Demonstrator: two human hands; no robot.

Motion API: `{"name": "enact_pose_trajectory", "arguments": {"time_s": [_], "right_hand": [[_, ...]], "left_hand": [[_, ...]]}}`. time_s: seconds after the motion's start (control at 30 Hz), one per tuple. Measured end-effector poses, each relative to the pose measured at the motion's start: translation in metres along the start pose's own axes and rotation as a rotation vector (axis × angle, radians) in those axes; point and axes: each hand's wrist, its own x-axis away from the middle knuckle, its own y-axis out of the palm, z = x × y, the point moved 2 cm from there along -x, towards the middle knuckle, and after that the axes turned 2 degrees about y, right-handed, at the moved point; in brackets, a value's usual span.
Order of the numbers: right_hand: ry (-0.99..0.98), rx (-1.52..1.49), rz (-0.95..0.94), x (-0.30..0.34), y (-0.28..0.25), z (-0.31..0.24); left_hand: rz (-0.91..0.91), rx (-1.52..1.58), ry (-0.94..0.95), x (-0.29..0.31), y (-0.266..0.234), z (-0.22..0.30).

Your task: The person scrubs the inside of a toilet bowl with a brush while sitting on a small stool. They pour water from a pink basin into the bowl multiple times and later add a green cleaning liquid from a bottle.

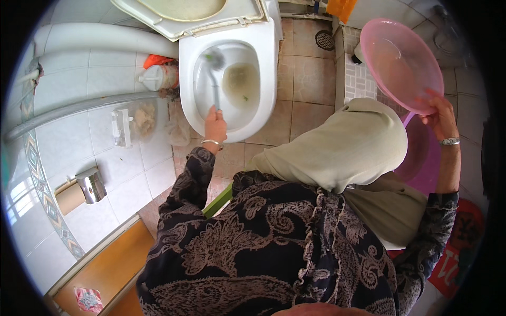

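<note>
My left hand (pixel 215 126) is closed round the handle of a toilet brush (pixel 215 89). The bristle head lies against the inner left wall of the white toilet bowl (pixel 268 100), with small green bits beside it and in the murky water. On the right, my right hand (pixel 441 117) grips the rim of a pink plastic basin (pixel 392 66), which is tilted. Below that basin a purple-pink tub (pixel 427 158) shows in part, hidden by my leg and arm.
The toilet seat (pixel 232 25) is raised. Beside the bowl stand a plastic container (pixel 158 77) and an orange-red thing. A pipe (pixel 79 113) and a metal paper holder (pixel 91 185) are on the left wall. A tiled ledge (pixel 354 73) and floor drain (pixel 324 40) lie right of the toilet.
</note>
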Motion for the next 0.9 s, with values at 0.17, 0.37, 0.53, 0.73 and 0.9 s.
{"name": "enact_pose_trajectory", "arguments": {"time_s": [0.17, 0.37, 0.53, 0.73, 0.9], "right_hand": [[0.000, -0.015, -0.035, -0.007, 0.000, 0.016], [-0.013, -0.048, -0.040, -0.003, -0.007, 0.012], [-0.016, -0.023, -0.025, -0.004, -0.005, 0.016], [-0.006, 0.043, -0.022, -0.007, 0.001, 0.017], [0.004, 0.007, 0.007, -0.002, -0.007, 0.025]], "left_hand": [[-0.209, 0.215, -0.452, -0.034, 0.022, 0.002], [-0.200, 0.454, -0.414, 0.005, -0.001, 0.057], [-0.084, 0.520, -0.164, -0.003, 0.004, 0.050], [-0.092, -0.042, 0.065, 0.013, 0.084, 0.095], [-0.120, -0.715, 0.527, 0.015, -0.004, 0.066]]}}
